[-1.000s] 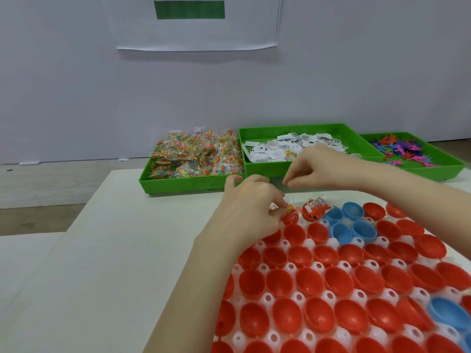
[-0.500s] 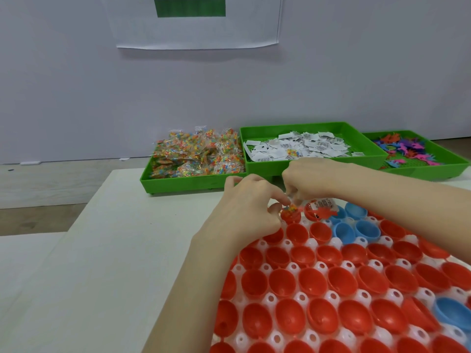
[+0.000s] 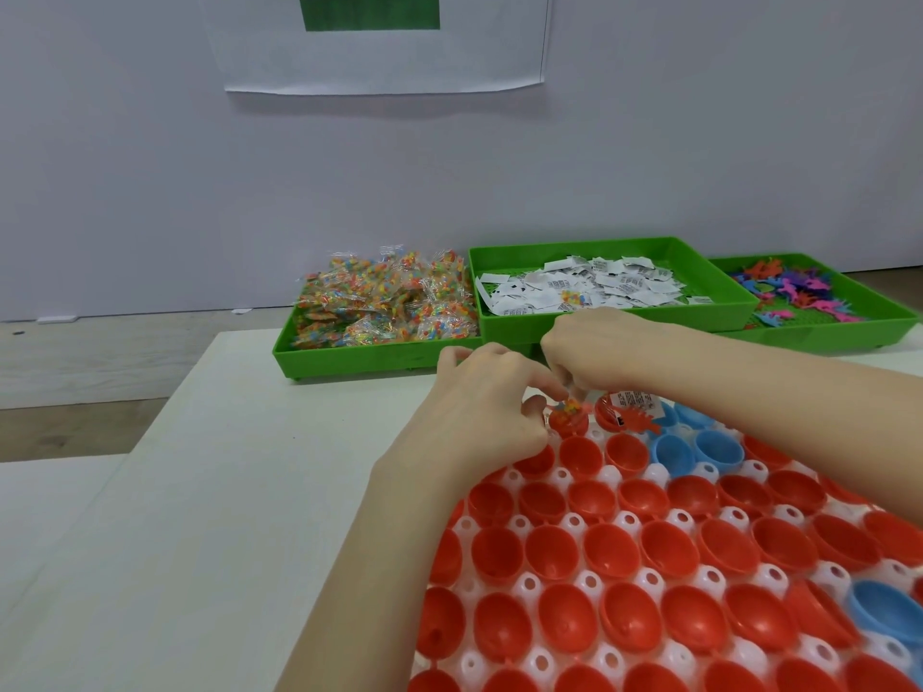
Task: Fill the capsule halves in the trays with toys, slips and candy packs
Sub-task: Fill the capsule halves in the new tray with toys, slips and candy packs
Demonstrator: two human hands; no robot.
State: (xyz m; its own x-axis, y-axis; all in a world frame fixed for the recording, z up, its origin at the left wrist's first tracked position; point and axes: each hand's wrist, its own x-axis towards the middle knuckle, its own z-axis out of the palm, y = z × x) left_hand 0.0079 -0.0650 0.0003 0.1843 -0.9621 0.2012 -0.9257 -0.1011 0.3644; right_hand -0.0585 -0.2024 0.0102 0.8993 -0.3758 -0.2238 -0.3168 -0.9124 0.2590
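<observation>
Head view: both hands have drawn together over one red capsule half [image 3: 567, 426] at the tray's [image 3: 659, 474] far edge, mid-frame. The right hand [image 3: 594, 349] has dropped from the bins and pinches a candy pack [image 3: 571, 408] into that half; the left hand's [image 3: 487, 399] grip is curled beside it, steadying, I judge. One neighbouring half [image 3: 627, 414] already holds a slip and toy. Three green bins [image 3: 619, 319] sit behind on the worktop [image 3: 200, 491]; dozens of halves remain unfilled.

Candy pack [image 3: 571, 408] atop a red capsule half [image 3: 567, 426] at the white tray's [image 3: 574, 524] far edge
</observation>
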